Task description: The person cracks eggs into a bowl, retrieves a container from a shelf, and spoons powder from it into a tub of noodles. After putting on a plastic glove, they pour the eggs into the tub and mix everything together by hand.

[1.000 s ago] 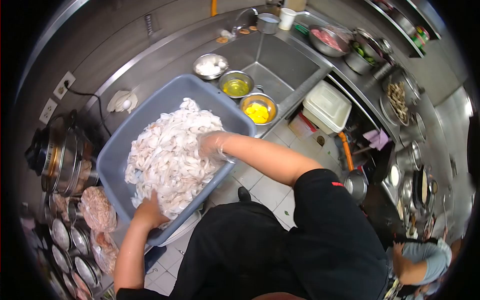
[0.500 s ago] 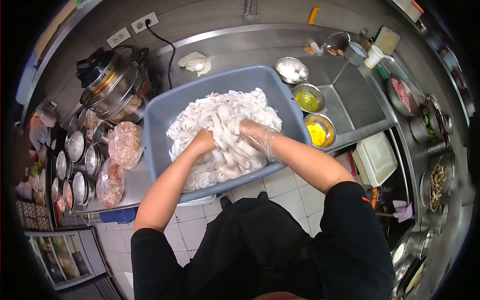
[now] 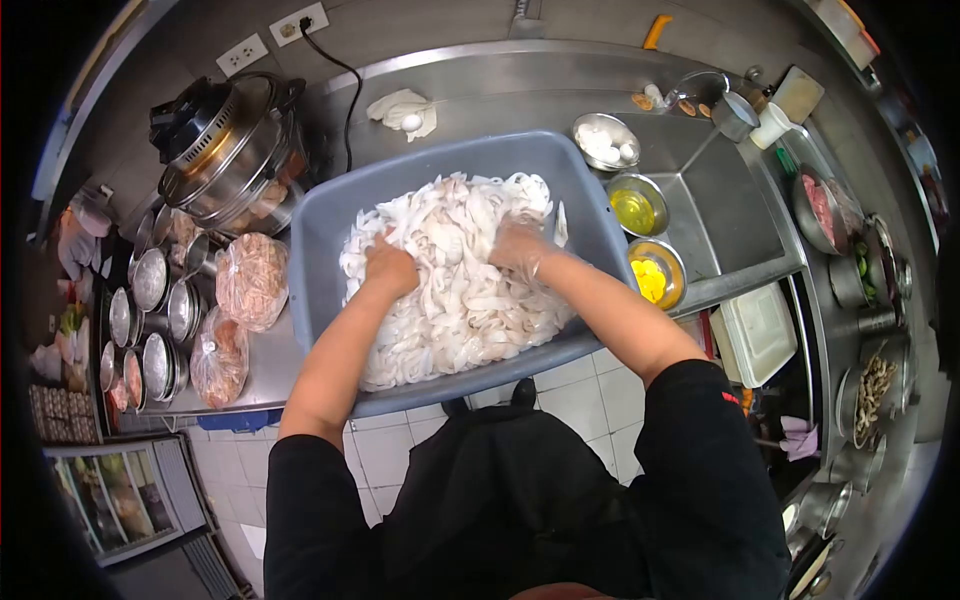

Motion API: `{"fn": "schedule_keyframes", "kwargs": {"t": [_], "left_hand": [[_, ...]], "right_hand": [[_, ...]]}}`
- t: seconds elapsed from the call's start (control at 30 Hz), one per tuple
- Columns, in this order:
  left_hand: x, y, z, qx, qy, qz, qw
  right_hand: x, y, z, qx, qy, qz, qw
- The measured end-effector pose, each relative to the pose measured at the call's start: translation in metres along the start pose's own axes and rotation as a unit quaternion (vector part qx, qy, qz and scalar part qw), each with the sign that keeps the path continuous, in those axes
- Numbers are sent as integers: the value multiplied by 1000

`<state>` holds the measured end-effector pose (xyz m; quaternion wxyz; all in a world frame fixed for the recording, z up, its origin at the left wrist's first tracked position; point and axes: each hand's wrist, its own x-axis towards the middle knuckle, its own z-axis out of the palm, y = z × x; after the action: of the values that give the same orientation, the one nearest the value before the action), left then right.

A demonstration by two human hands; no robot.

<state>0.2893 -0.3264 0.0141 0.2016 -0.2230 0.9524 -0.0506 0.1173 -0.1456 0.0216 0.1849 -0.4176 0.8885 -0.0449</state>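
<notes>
Centre of frame: left hand [image 3: 392,270] and gloved right hand [image 3: 520,248] reached into white strips [image 3: 460,315], grip indiscernible; loose, gentle lifting suited them best.

I recorded a black short-sleeved top [image 3: 312,515], a small red mark [image 3: 731,397] on its right sleeve [image 3: 700,440] toward 4 o'clock, a black lower garment [image 3: 510,480] at 6 o'clock, dark shoes [image 3: 523,392], and a clear plastic glove [image 3: 548,262] on the right hand [image 3: 518,246].
</notes>
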Motion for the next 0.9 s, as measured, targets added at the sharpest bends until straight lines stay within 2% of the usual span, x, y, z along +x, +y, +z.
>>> {"fn": "schedule_keyframes", "kwargs": {"t": [0.03,0.07,0.1,0.13,0.17,0.2,0.23,0.27,0.3,0.33,0.37,0.4,0.43,0.5,0.53,0.57,0.6,0.63,0.7,0.73,0.77,0.8,0.83,0.87,0.9], "left_hand": [[-1,7,1,-2,-2,-2,1000],[-1,11,3,-112,17,19,993],[-3,14,5,-222,38,39,973],[-5,15,11,-229,43,33,972],[-9,15,15,-354,79,124,924],[-10,15,17,-465,114,217,851],[-14,15,8,-464,117,218,851],[-25,15,-7,-586,16,193,787],[-34,14,-19,-691,-88,162,699],[-39,9,-30,-691,-90,165,699],[-39,2,-41,-688,-54,155,706],[-34,-5,-51,-685,-17,147,713],[-28,-10,-56,-684,-20,150,713],[-9,-23,-68,-650,111,211,721],[9,-34,-70,-651,109,213,720],[32,-49,-67,-478,153,211,839],[49,-62,-62,-281,190,199,919],[59,-72,-56,-283,189,198,919],[74,-87,-47,-298,-24,41,953],[37,-75,-71,-345,-44,-23,937],[41,-62,-57,-347,-45,-31,936],[56,-50,-33,-334,23,-53,941],[71,-40,-17,-318,90,-76,941],[84,-30,-14,-319,86,-83,940],[96,-21,-11,-395,59,-90,912]], "right_hand": [[5,-11,-7,100,-127,-26,987],[14,-17,4,96,-126,-29,987],[20,-23,18,179,-110,-81,974],[22,-27,26,258,-93,-134,952],[9,-33,23,252,-93,-138,953],[-9,-35,20,487,-131,-106,857],[-26,-39,10,692,-160,-66,701],[-37,-44,-6,679,-161,-82,711],[-53,-60,-36,679,-158,-81,713],[-70,-82,-73,617,-133,-25,775],[-73,-94,-94,549,-106,32,828],[-39,-79,-76,561,-92,29,822],[-27,-74,-76,561,-89,33,822],[-16,-63,-82,473,-4,33,880],[-14,-58,-89,472,-3,36,881],[-15,-52,-99,373,-1,40,927],[-13,-44,-106,269,0,42,962],[-2,-23,-104,268,-2,42,962],[30,22,-88,294,-13,11,956],[33,24,-89,292,-18,5,956],[32,23,-87,396,-61,64,914],[34,23,-85,492,-104,123,856],[46,19,-75,491,-110,118,856],[63,10,-54,521,-100,82,844],[72,0,-36,550,-91,47,829]]}}
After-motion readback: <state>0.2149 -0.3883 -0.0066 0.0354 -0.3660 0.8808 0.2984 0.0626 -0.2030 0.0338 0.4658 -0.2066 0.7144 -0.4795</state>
